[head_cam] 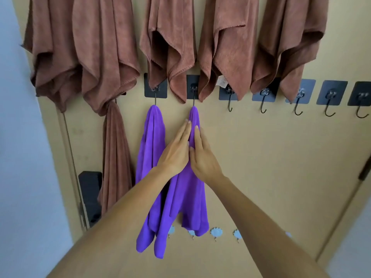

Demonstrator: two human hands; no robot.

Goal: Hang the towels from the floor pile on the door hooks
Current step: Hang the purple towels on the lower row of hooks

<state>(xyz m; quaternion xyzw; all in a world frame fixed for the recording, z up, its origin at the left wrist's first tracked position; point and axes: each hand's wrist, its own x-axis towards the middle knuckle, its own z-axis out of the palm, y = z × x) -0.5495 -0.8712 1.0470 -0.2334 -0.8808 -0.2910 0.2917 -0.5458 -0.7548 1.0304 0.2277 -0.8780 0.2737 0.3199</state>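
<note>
Two flat hands, left (174,151) and right (202,157), fingers straight, gripping nothing, smoothing purple towel (188,197) hung just above fingertips; next likely: fetching another towel for bare hook (263,106) rightward

head: the one view we have, worn on the head | faces forward at the door (261,157), close up | our left hand (174,152) and right hand (202,157) reach up mid-frame | hooks (297,97) run above and right of the hands | forearms enter from the bottom edge
</note>
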